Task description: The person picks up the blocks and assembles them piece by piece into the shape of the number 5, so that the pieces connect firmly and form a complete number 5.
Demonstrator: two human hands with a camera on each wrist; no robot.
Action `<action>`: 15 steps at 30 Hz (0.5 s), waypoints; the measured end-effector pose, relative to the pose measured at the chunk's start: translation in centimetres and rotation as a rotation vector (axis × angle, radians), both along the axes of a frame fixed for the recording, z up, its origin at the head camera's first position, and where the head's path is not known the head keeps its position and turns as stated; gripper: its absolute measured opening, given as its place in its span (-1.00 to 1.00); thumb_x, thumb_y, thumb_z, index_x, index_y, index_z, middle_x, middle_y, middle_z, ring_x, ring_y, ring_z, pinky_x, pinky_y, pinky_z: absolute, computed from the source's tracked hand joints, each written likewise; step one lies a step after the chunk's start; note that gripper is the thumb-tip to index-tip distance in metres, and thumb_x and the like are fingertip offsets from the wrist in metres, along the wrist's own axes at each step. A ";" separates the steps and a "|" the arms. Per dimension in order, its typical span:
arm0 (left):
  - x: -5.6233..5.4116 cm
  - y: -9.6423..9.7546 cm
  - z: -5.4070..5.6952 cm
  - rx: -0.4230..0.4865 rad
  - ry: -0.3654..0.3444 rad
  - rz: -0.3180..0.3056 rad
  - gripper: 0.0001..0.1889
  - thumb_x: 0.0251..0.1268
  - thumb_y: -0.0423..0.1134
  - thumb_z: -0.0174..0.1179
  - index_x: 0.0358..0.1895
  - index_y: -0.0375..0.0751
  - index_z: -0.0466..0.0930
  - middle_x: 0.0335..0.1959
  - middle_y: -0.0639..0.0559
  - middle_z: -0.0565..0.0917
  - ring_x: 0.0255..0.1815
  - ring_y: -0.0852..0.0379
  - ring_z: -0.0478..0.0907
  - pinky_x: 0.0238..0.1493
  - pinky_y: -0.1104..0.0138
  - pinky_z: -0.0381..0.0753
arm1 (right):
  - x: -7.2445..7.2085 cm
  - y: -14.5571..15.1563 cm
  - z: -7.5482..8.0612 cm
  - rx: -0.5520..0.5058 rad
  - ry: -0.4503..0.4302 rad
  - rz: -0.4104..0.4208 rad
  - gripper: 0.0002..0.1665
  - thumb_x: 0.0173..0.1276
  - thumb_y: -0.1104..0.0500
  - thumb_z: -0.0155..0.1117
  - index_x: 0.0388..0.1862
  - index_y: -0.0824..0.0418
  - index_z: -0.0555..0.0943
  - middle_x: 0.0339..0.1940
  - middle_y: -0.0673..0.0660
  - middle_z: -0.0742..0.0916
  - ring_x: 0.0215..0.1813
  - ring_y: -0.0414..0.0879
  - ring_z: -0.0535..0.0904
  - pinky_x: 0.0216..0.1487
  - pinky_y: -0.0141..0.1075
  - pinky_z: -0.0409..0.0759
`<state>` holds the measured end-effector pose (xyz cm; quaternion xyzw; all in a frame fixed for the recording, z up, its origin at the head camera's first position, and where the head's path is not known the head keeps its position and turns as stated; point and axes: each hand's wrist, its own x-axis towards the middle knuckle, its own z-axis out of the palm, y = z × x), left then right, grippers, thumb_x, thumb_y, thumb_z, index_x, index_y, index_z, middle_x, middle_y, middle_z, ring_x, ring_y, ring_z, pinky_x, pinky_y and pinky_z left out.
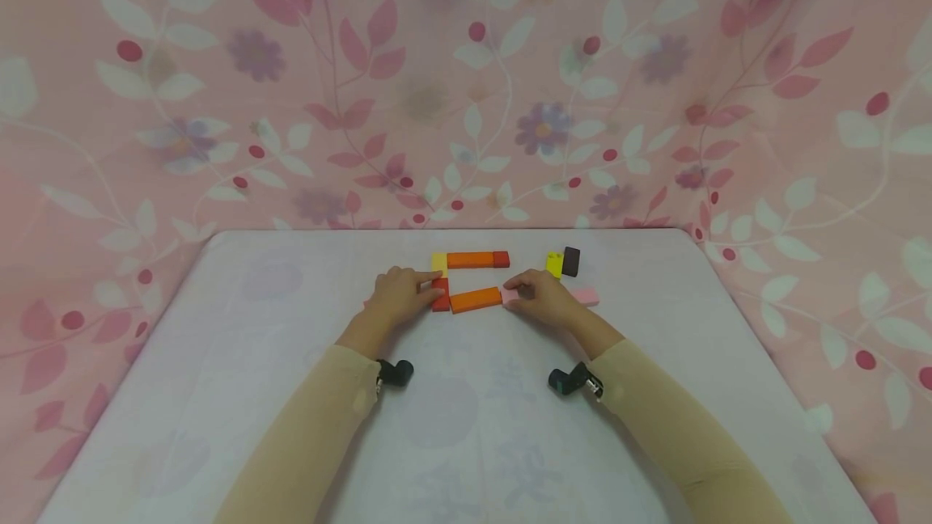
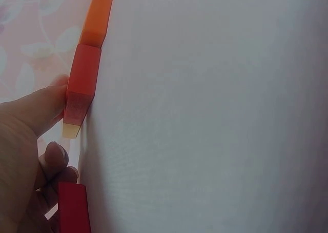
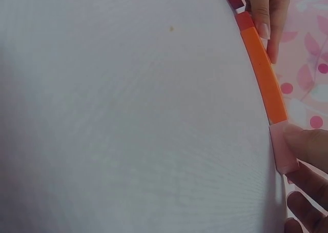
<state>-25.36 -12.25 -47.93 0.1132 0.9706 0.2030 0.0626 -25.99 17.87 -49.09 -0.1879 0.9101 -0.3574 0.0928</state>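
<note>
Before me lies a pale table with rounded far corners and faint markings. A pink floral-print backdrop stands beyond its far edge and along both sides.

Head camera faces forward-down; near wrist views share one orange block.

Small coloured blocks lie on a pale, cloth-covered table.

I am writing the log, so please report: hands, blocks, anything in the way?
Left hand touches red block. Right hand pinches pink block. Orange block between them. Yellow block just beyond right hand, possible obstacle.
</note>
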 end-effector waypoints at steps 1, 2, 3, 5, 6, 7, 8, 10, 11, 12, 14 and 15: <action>0.0 0.0 0.0 0.000 -0.001 0.000 -0.44 0.34 0.17 0.24 0.38 0.23 0.49 -0.44 0.02 0.53 -0.13 -0.04 0.42 0.05 0.07 0.32 | 0.0 0.0 0.0 0.002 0.000 0.001 -0.61 0.32 0.13 0.45 0.12 0.15 0.68 0.10 0.07 0.70 0.20 -0.01 0.56 0.34 -0.09 0.42; 0.0 0.0 0.0 -0.001 -0.001 0.000 -0.45 0.34 0.17 0.24 0.38 0.23 0.49 -0.43 0.02 0.54 -0.13 -0.04 0.42 0.06 0.07 0.32 | 0.0 0.0 -0.1 0.004 -0.001 0.000 -0.60 0.32 0.12 0.45 0.12 0.15 0.68 0.10 0.07 0.69 0.20 -0.01 0.56 0.33 -0.09 0.42; 0.1 0.0 0.0 -0.002 -0.001 0.001 -0.45 0.35 0.17 0.24 0.38 0.23 0.49 -0.43 0.02 0.54 -0.12 -0.04 0.42 0.06 0.07 0.32 | 0.0 0.0 -0.1 0.007 -0.002 -0.002 -0.60 0.33 0.11 0.45 0.13 0.14 0.68 0.10 0.07 0.69 0.20 0.00 0.56 0.33 -0.09 0.43; 0.1 0.0 0.1 -0.001 -0.001 0.002 -0.45 0.35 0.17 0.24 0.38 0.23 0.49 -0.42 0.02 0.54 -0.12 -0.04 0.42 0.06 0.07 0.31 | 0.0 0.1 0.0 0.006 -0.003 -0.015 -0.58 0.33 0.06 0.45 0.14 0.12 0.67 0.12 0.07 0.68 0.21 0.01 0.54 0.33 -0.06 0.42; 0.1 0.0 0.1 -0.001 -0.001 0.002 -0.45 0.35 0.17 0.24 0.38 0.23 0.49 -0.42 0.02 0.54 -0.12 -0.04 0.42 0.05 0.07 0.31 | 0.0 0.1 0.1 -0.002 -0.016 -0.026 -0.57 0.33 0.04 0.44 0.15 0.11 0.67 0.14 0.08 0.67 0.23 0.02 0.54 0.33 -0.05 0.42; 0.1 0.0 0.0 -0.001 0.000 0.003 -0.45 0.35 0.17 0.24 0.38 0.23 0.49 -0.41 0.02 0.54 -0.13 -0.04 0.41 0.05 0.07 0.31 | 0.1 0.2 0.3 -0.010 -0.032 -0.042 -0.58 0.35 0.02 0.42 0.16 0.08 0.66 0.16 0.08 0.65 0.24 0.03 0.53 0.33 -0.03 0.43; 0.1 0.0 0.0 0.000 0.002 0.002 -0.45 0.35 0.17 0.24 0.38 0.22 0.50 -0.41 0.02 0.54 -0.13 -0.04 0.41 0.04 0.07 0.31 | 0.1 0.4 0.5 -0.020 -0.050 -0.062 -0.58 0.37 0.00 0.39 0.16 0.06 0.66 0.19 0.08 0.64 0.26 0.04 0.51 0.32 -0.02 0.43; 0.0 0.0 0.0 0.001 0.005 0.001 -0.45 0.35 0.17 0.24 0.38 0.21 0.50 -0.42 0.02 0.53 -0.14 -0.04 0.41 0.04 0.07 0.32 | 0.0 0.7 1.1 -0.041 -0.072 -0.092 -0.58 0.41 -0.03 0.34 0.19 0.06 0.65 0.25 0.10 0.60 0.30 0.07 0.47 0.33 0.03 0.41; 0.0 -0.1 0.0 -0.001 0.009 -0.001 -0.45 0.35 0.17 0.24 0.38 0.21 0.50 -0.42 0.02 0.53 -0.14 -0.05 0.41 0.04 0.06 0.32 | 0.0 0.9 1.4 -0.055 -0.084 -0.105 -0.58 0.43 -0.03 0.32 0.21 0.07 0.64 0.27 0.10 0.58 0.31 0.08 0.46 0.33 0.04 0.41; 0.0 -0.1 -0.1 -0.001 0.011 -0.001 -0.45 0.35 0.17 0.24 0.38 0.20 0.50 -0.43 0.02 0.53 -0.14 -0.05 0.41 0.05 0.06 0.32 | -0.1 1.1 1.7 -0.058 -0.086 -0.112 -0.58 0.45 -0.02 0.29 0.21 0.08 0.64 0.28 0.11 0.57 0.31 0.09 0.45 0.34 0.05 0.39; 0.0 0.0 -0.1 -0.001 0.016 -0.004 -0.45 0.35 0.16 0.25 0.37 0.20 0.51 -0.45 0.01 0.53 -0.14 -0.05 0.42 0.05 0.05 0.31 | -0.2 1.5 2.2 -0.057 -0.061 -0.114 -0.58 0.46 0.01 0.27 0.22 0.14 0.64 0.28 0.14 0.58 0.31 0.12 0.43 0.36 0.07 0.35; 0.0 0.0 -0.1 0.001 0.016 -0.003 -0.45 0.34 0.16 0.25 0.37 0.20 0.51 -0.45 0.01 0.53 -0.14 -0.05 0.42 0.05 0.05 0.31 | -0.3 1.7 2.5 -0.052 -0.043 -0.109 -0.57 0.47 0.02 0.27 0.23 0.17 0.63 0.28 0.16 0.58 0.32 0.13 0.42 0.38 0.09 0.32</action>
